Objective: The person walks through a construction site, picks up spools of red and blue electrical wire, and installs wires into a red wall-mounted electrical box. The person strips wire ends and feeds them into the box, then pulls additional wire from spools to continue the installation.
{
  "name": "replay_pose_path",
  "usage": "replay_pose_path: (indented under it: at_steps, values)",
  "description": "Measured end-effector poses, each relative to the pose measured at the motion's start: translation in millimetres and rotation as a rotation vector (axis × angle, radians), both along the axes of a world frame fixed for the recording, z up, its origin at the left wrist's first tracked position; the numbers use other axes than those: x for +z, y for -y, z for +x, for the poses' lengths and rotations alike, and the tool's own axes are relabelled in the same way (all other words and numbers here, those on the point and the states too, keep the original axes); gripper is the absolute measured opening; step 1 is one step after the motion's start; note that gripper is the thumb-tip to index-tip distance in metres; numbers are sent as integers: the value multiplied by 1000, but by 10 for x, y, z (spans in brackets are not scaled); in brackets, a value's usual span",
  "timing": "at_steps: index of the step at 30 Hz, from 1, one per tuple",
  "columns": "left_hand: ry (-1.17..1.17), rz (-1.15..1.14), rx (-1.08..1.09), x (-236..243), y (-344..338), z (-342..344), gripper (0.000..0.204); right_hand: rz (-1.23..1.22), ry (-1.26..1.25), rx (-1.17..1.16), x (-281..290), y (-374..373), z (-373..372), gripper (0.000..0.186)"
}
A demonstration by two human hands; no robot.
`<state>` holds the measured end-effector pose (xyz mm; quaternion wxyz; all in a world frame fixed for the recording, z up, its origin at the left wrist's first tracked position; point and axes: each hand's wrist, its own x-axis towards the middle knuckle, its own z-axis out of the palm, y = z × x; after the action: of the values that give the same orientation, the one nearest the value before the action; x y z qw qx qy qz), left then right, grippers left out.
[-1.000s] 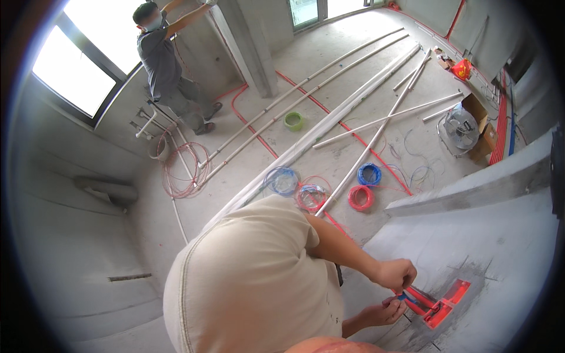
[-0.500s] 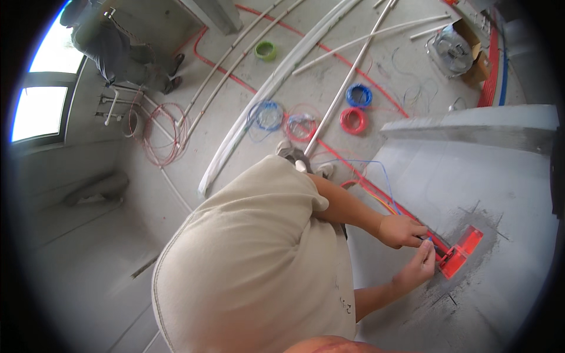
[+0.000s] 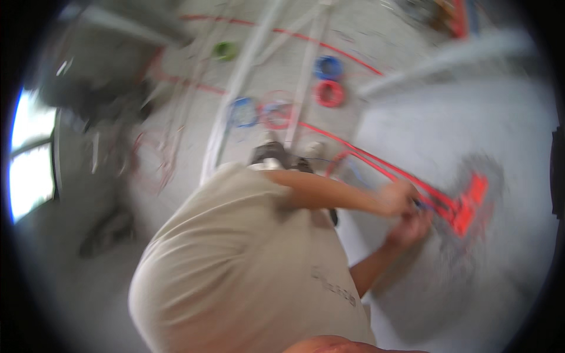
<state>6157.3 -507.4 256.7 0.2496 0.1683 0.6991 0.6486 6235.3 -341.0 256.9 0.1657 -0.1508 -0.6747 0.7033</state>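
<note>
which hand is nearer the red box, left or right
Right, slightly. In the picture, the right hand is just left of the red box; the left hand is a bit farther left and higher.

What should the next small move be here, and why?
Probably a brief pause to steady the view: the left hand and right hand meet at a small dark piece, near the red pipes that run to the red box. Blur hides how that piece is gripped, so pushing or pulling now seems premature.

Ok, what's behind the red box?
Around the red box, a dark patch on the grey wall shows; what lies directly behind the box is covered.
</note>
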Motion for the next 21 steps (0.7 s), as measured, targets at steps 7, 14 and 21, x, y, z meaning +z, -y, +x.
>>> replay_pose_path:
  at_steps: [7,14,21]
  values:
    - [623,416,145,320,-144,-248,11,-2,112,126,139,-142,-407,26]
    - [614,435,23,311,-31,-344,7,395,112,-6,233,-8,-50,20]
    - [491,395,34,363,10,-290,6,-24,234,72,533,197,-379,19]
